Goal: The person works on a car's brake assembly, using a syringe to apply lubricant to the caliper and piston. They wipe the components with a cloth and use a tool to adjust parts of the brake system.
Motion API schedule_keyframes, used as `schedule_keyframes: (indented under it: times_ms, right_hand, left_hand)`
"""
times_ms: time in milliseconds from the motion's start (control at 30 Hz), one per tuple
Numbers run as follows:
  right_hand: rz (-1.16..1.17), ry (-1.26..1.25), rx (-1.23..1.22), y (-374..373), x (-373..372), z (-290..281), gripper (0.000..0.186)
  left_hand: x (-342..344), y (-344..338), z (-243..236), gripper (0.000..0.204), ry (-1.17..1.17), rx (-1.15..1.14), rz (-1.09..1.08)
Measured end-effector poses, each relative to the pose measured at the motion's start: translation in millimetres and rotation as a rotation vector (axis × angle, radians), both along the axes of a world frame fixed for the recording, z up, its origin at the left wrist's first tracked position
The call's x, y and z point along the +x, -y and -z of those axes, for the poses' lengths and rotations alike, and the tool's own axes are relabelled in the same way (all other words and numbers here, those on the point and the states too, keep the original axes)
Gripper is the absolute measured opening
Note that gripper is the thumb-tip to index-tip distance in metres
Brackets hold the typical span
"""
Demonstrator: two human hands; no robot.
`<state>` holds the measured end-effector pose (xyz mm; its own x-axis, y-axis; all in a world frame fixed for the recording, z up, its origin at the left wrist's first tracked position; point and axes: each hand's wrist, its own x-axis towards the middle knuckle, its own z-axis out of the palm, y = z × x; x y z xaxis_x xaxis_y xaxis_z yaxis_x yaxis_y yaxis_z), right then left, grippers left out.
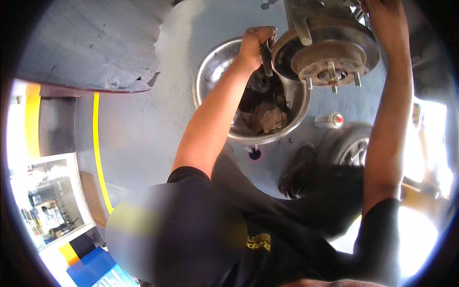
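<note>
A bare brake disc (333,58) with wheel studs hangs at the upper right. Beside its left edge, my left hand (256,45) is closed around a dark, stubby bar-like piece (267,60) whose exact kind I cannot make out. Below that hand lies a shiny metal basin (198,88), partly covered by my left forearm. In the basin are dark parts and a crumpled brownish rag or paper (273,120). My right hand (386,19) reaches up at the disc's right side, by the suspension parts. Its fingers are partly cut off by the upper rim.
A grey body panel (91,45) overhangs the upper left. On the grey floor are a white can (329,120) with a red top and a tyred wheel (354,149). A yellow line (97,138) runs at left. A blue box (98,269) stands at lower left.
</note>
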<state>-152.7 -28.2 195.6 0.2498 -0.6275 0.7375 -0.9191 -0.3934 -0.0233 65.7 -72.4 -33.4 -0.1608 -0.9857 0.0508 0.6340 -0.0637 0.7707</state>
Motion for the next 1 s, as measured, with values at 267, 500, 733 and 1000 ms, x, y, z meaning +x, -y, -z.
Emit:
schedule_keyframes:
  times_ms: [267, 500, 733, 1000]
  right_hand:
    - [-0.032, -0.512, -0.295, 20.1, -10.7, 16.1, 0.019]
    - [-0.084, 0.217, 0.024, -8.7, 29.0, 11.3, 0.024]
    - [-0.086, 0.399, 0.096, 2.2, 22.9, 17.0, 0.029]
    - [-0.141, 0.379, -0.028, -10.2, 43.6, 11.5, 0.022]
  left_hand:
    - [14.1, 63.9, -23.9, 0.025, 0.277, -0.101, -0.064]
    - [55.3, 54.8, -18.1, 0.032, 0.523, -0.259, -0.173]
    - [88.1, 37.2, -24.5, 0.034, 0.680, -0.288, -0.252]
    - [104.8, -35.1, -74.7, 0.043, 1.005, -0.312, -0.375]
